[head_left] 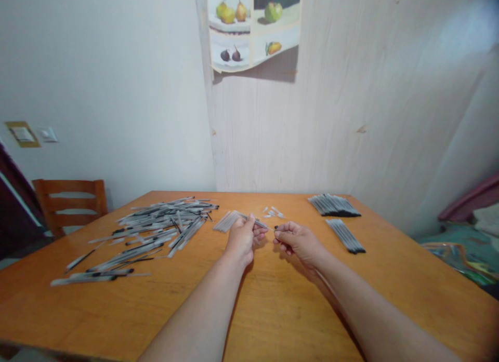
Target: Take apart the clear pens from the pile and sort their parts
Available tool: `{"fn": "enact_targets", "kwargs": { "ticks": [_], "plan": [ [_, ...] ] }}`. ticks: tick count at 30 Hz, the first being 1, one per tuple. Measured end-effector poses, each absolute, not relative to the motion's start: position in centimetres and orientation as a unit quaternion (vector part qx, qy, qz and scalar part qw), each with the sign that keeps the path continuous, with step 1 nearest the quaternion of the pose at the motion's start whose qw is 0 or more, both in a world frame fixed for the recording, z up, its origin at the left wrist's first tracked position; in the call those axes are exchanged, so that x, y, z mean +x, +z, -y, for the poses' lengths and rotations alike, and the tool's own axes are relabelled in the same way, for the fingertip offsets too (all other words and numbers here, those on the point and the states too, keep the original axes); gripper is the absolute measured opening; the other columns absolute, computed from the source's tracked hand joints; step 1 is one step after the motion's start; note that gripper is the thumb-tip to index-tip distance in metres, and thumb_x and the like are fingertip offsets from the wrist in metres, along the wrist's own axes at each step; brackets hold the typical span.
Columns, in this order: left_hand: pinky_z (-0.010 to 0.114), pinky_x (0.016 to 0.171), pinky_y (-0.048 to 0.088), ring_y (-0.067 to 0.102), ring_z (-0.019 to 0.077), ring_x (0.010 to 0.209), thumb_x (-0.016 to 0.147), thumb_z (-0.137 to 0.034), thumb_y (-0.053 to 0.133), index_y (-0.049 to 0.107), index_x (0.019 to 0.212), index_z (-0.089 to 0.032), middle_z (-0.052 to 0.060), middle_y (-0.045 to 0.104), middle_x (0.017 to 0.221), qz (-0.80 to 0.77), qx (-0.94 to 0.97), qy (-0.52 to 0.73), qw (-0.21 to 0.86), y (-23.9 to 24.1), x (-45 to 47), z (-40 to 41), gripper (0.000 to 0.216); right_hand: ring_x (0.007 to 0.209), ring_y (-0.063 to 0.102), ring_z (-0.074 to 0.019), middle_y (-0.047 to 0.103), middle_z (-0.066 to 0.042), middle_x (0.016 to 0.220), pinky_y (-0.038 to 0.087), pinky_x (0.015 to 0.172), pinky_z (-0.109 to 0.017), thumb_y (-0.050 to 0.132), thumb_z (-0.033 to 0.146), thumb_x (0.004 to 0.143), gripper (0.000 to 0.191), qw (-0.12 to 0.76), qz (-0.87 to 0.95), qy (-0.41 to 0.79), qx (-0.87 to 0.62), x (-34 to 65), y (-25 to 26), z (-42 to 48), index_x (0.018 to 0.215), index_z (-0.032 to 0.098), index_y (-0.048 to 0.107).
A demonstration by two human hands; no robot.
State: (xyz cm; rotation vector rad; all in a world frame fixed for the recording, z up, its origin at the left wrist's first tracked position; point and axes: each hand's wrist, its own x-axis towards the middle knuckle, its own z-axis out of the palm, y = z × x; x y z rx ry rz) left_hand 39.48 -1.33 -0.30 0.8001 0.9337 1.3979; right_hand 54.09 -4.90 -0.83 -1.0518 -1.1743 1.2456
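Over the middle of the table, my left hand (pixel 240 239) is closed around a slim pen (pixel 261 224) that points to the right. Just right of it, my right hand (pixel 299 241) pinches a small piece with a dark end (pixel 276 228); a thin light tip shows between the two hands. Whether the tip is part of the pen is too small to tell. Beyond my left hand lies a row of clear pen barrels (pixel 226 221). Several small whitish pieces (pixel 274 212) are scattered behind my hands.
A loose heap of pens and black refills (pixel 167 222) covers the left of the wooden table (pixel 284 320). Two neat rows of black-ended pens, a far row (pixel 333 204) and a nearer row (pixel 345 236), lie on the right. A wooden chair (pixel 72 202) stands at the far left.
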Motion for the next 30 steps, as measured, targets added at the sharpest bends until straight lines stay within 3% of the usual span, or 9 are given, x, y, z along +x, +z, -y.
{"fn": "enact_targets", "kwargs": {
  "ticks": [12, 17, 19, 23, 30],
  "plan": [
    [0.018, 0.048, 0.049, 0.066, 0.0126, 0.053, 0.094, -0.033, 0.053, 0.052, 0.084, -0.016, 0.002, 0.063, 0.061, -0.413, 0.256, 0.62, 0.616, 0.0, 38.6, 0.4, 0.02, 0.047, 0.051, -0.0085, 0.063, 0.001, 0.064, 0.034, 0.041, -0.019, 0.069, 0.033, 0.072, 0.02, 0.542, 0.516, 0.476, -0.461, 55.2, -0.4, 4.4, 0.078, 0.019, 0.056],
    [0.018, 0.049, 0.051, 0.067, 0.0133, 0.055, 0.094, -0.031, 0.054, 0.052, 0.084, -0.016, 0.002, 0.062, 0.061, -0.391, 0.243, 0.64, 0.615, -0.1, 37.9, -0.2, 0.017, 0.045, 0.046, -0.0113, 0.056, 0.002, 0.053, 0.032, 0.043, -0.023, 0.065, 0.031, 0.072, 0.011, 0.558, 0.513, 0.377, -0.532, 56.9, -1.5, 3.0, 0.07, 0.021, 0.059],
    [0.018, 0.049, 0.051, 0.067, 0.0131, 0.055, 0.094, -0.03, 0.053, 0.052, 0.084, -0.016, 0.001, 0.062, 0.061, -0.39, 0.244, 0.643, 0.613, -0.1, 37.7, -0.4, 0.017, 0.05, 0.05, -0.0137, 0.059, 0.0, 0.055, 0.034, 0.046, -0.024, 0.062, 0.029, 0.072, 0.009, 0.529, 0.542, 0.295, -0.583, 57.7, -2.5, 2.3, 0.07, 0.02, 0.063],
    [0.018, 0.049, 0.051, 0.068, 0.0133, 0.056, 0.093, -0.03, 0.054, 0.053, 0.086, -0.016, 0.001, 0.062, 0.062, -0.392, 0.247, 0.647, 0.606, -0.3, 37.4, -0.8, 0.016, 0.064, 0.058, -0.0173, 0.068, -0.004, 0.068, 0.035, 0.054, -0.025, 0.057, 0.029, 0.074, 0.017, 0.39, 0.608, 0.147, -0.676, 58.9, -3.7, 1.6, 0.074, 0.021, 0.071],
    [0.019, 0.051, 0.051, 0.069, 0.0142, 0.057, 0.089, -0.038, 0.061, 0.054, 0.086, -0.016, 0.001, 0.062, 0.062, -0.389, 0.244, 0.653, 0.602, -0.2, 37.4, -0.7, 0.023, 0.076, 0.064, -0.0222, 0.073, -0.007, 0.086, 0.036, 0.059, -0.028, 0.057, 0.037, 0.08, 0.025, 0.246, 0.629, 0.076, -0.733, 58.5, -2.5, 2.3, 0.094, 0.027, 0.076]
  ]
}}
